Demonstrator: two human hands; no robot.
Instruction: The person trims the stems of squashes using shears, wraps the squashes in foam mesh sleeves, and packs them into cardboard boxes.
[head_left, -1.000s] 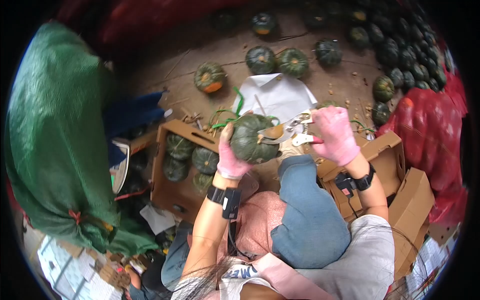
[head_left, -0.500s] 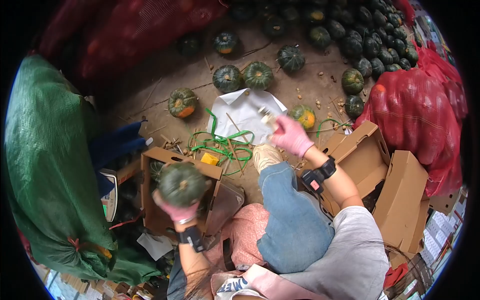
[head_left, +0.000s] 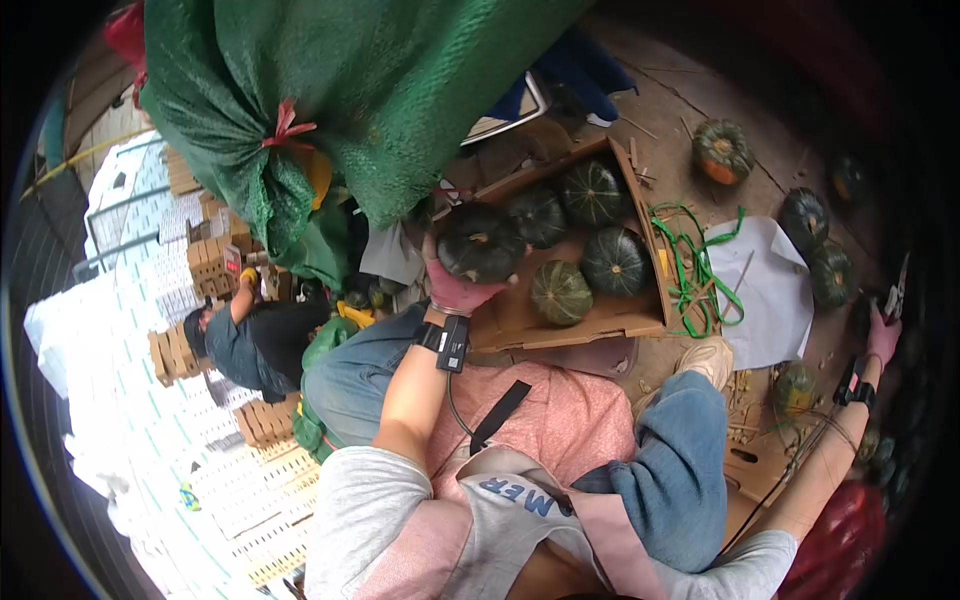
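My left hand (head_left: 460,291), in a pink glove, is closed round a dark green pumpkin (head_left: 481,243) from below. That pumpkin is held over the left end of an open cardboard box (head_left: 636,326). Inside the box lie several green pumpkins, among them a lighter striped pumpkin (head_left: 562,293) near the front side. At the far right, my right hand (head_left: 884,335), also gloved in pink, grips a pair of pruning shears (head_left: 898,288) with the blades pointing up. A few loose pumpkins are on the floor near it, including a green pumpkin (head_left: 832,273).
A large green mesh sack (head_left: 400,110) bulges beyond the box. White paper (head_left: 765,290) and tangled green strapping (head_left: 700,275) lie right of the box. At left, another person (head_left: 260,340) bends near stacked cartons (head_left: 210,265). A red mesh sack (head_left: 835,545) sits at lower right.
The view has swung left, bringing the other person and cartons into sight. My left hand still holds a pumpkin by the box; my right hand, with the shears, now reaches farther out right.
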